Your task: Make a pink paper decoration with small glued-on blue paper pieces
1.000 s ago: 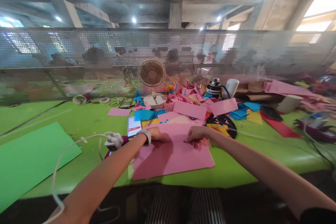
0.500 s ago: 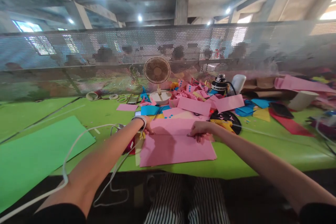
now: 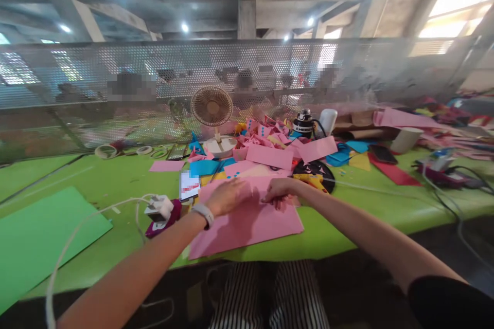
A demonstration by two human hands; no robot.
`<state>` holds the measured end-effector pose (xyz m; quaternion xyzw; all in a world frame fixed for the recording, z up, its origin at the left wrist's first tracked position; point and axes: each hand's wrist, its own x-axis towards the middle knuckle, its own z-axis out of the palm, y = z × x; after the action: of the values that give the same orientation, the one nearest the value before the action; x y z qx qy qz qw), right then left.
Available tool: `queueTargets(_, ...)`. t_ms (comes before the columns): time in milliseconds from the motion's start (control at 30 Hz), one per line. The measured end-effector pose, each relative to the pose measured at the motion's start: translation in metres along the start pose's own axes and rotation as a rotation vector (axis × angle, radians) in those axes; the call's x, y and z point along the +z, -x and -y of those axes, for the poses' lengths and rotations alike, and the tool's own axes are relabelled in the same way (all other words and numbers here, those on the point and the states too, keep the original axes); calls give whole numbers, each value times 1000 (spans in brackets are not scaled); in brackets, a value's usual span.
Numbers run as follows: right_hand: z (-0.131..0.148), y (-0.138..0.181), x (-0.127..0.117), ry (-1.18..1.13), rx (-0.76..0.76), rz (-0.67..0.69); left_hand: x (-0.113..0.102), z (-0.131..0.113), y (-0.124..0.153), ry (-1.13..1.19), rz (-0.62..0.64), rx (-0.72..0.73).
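Biggest thing on my feed is the green table, running pretty much the full width of the view. Behind it I've got a see-through perforated screen, with blurry shapes on the far side. Next size down, a big green sheet lies flat over on the left.

The pink sheet is the one being worked: flat on the table right in front of the wearer, near the front edge, with both hands over it. A messy heap of pink scraps sits beyond it, and a round desk fan stands just left of that heap.

Left hand is laid out over the pink sheet, fingers stretched and not gripping anything; I can't tell how hard it's pressing, if at all. Right hand is just across from it with fingers curled down at the paper. Honestly can't tell from here if it's pinching the sheet or only leaning on it.

Smaller stuff: a purple power strip with a white plug left of the sheet, a lit phone near the sheet's left side, and a pale wristband on the left wrist.
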<state>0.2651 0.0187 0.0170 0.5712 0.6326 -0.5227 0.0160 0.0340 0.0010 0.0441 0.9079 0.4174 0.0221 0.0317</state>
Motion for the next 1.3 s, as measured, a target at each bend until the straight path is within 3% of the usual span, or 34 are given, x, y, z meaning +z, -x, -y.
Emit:
queueTargets(67,1,3,-1,11,11,-20,21,-9,5,39,82,143)
queueTargets(200,-6,17,-7,33,55,-79,43,-10,11,23,65,154)
queueTargets(667,-49,51,-3,-102,187,-185,39,-8,13,66,32,175)
queueTargets(867,-71,61,10,-115,173,-277,41,-6,12,83,41,169)
queueTargets(1100,-65,57,34,70,109,-545,40,-7,14,104,23,162)
queueTargets(1300,-46,47,31,334,84,-783,30,-8,13,118,45,144)
